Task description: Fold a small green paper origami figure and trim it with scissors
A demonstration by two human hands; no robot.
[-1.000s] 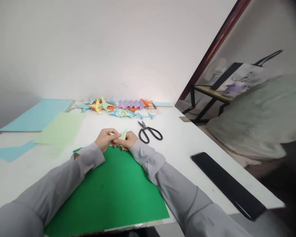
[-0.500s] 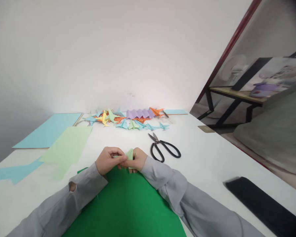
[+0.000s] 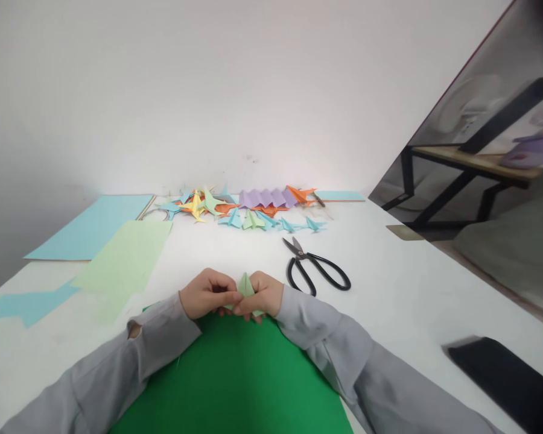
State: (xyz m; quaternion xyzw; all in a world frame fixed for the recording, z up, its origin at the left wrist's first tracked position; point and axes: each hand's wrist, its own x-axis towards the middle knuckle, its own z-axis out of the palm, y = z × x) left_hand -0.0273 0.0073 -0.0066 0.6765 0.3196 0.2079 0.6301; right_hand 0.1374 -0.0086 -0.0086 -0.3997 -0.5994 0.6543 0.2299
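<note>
A small folded piece of light green paper (image 3: 245, 284) is pinched between both my hands at the far edge of a big green sheet (image 3: 235, 386). My left hand (image 3: 207, 294) has its fingers curled onto the paper's left side. My right hand (image 3: 263, 294) grips its right side, thumb pressed against it. The pointed tip of the paper sticks up between the two hands. Both arms wear grey sleeves.
Black scissors (image 3: 315, 272) lie just right of my hands. A row of folded paper figures (image 3: 248, 208) lines the wall. Light green (image 3: 124, 260) and light blue (image 3: 90, 226) sheets lie to the left. A black flat object (image 3: 507, 380) sits at the table's right edge.
The view has swung left and down, so things shifted right in frame. My hands stayed together on the folded paper, whose tip now points more upright.
</note>
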